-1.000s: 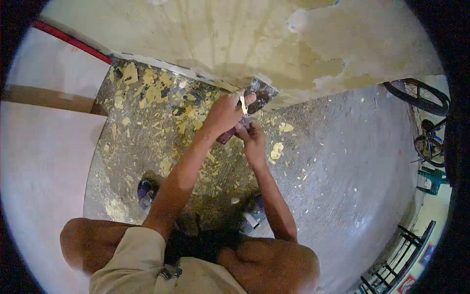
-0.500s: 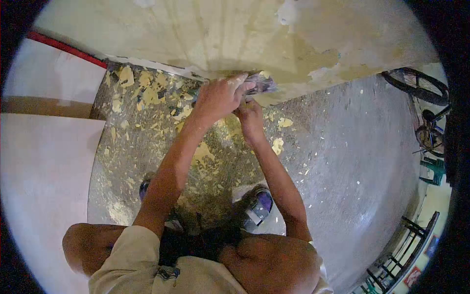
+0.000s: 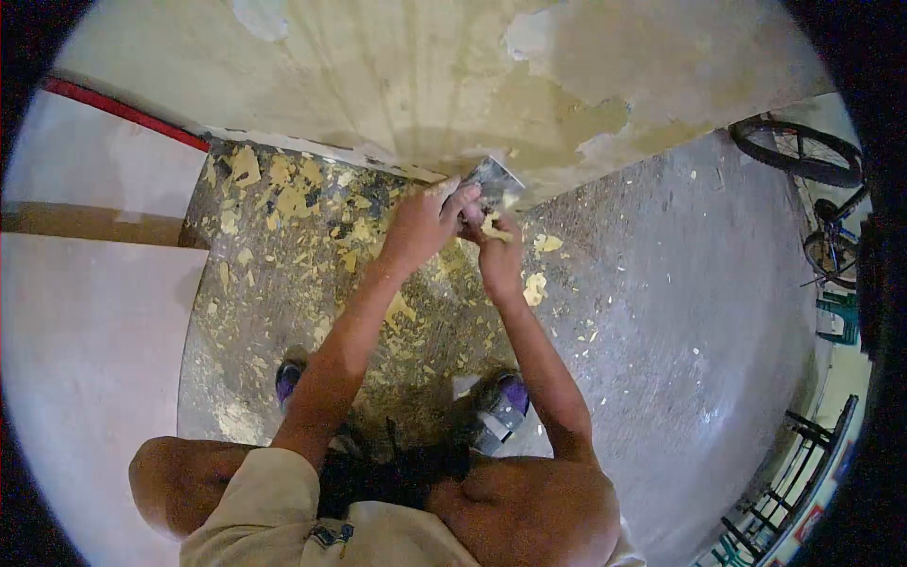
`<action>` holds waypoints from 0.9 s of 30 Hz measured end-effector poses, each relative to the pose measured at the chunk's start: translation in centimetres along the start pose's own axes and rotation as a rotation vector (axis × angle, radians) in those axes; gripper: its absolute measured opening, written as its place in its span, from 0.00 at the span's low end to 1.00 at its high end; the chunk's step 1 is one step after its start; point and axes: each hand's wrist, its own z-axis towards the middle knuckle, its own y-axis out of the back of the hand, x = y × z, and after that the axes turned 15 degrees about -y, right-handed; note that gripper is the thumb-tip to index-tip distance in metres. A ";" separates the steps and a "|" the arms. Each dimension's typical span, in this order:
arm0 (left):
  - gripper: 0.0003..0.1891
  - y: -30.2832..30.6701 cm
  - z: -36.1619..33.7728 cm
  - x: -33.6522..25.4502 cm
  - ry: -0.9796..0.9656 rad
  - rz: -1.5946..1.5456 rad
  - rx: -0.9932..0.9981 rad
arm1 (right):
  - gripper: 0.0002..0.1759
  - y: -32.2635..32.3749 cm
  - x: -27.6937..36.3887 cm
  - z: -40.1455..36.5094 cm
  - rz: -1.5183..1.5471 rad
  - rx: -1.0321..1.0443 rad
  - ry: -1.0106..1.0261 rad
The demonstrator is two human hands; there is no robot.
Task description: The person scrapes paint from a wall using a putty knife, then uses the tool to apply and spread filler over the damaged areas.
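A flat metal scraper [image 3: 494, 180] is at the foot of the yellowish wall [image 3: 416, 85], its blade pointing up and right. My left hand [image 3: 425, 222] is closed on it, with thumb and fingers at the blade's lower left. Just right of and below it, my right hand [image 3: 499, 253] is closed too, its fingers close to the scraper's lower end. A yellow paint flake [image 3: 493, 227] shows at its fingertips. Whether the right hand also grips the handle is hidden. Bare patches [image 3: 531, 36] mark the wall's peeling paint.
Yellow paint flakes [image 3: 293, 184] lie scattered over the grey floor [image 3: 652, 312]. A pale panel [image 3: 94, 331] stands at the left. My shoes [image 3: 505, 402] are below my arms. A bicycle wheel [image 3: 798, 153] is at the upper right, with a dark metal rack [image 3: 803, 472] at the lower right.
Both hands have moved slightly down in the view. The scraper has turned so that its flat blade shows more clearly. A yellow flake now appears at my right fingertips.
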 end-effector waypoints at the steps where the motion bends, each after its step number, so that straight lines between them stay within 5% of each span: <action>1: 0.25 -0.2 -0.1 0.2 0.045 -0.089 -0.014 | 0.14 0.3 -0.2 0.1 -0.099 -0.017 -0.032; 5: 0.28 0.9 0.8 -1.7 0.094 -0.215 0.038 | 0.17 1.4 0.3 0.1 -0.316 -0.167 0.030; 12: 0.26 0.1 0.8 -2.5 0.083 -0.232 -0.081 | 0.19 0.2 2.2 -1.0 -0.128 -0.169 0.030; 14: 0.25 0.3 1.0 -3.1 -0.049 -0.190 -0.150 | 0.19 0.6 3.0 -1.1 -0.123 -0.170 0.069; 20: 0.23 1.1 0.9 -4.4 0.091 -0.348 -0.048 | 0.18 1.9 0.9 -0.6 -0.311 -0.344 0.174; 21: 0.24 0.1 0.6 -3.1 0.072 -0.311 -0.043 | 0.15 1.9 1.4 -1.2 -0.354 -0.282 0.053; 27: 0.25 -1.8 0.4 -0.7 0.088 -0.534 -0.034 | 0.12 1.6 2.5 -2.2 -0.439 -0.336 0.181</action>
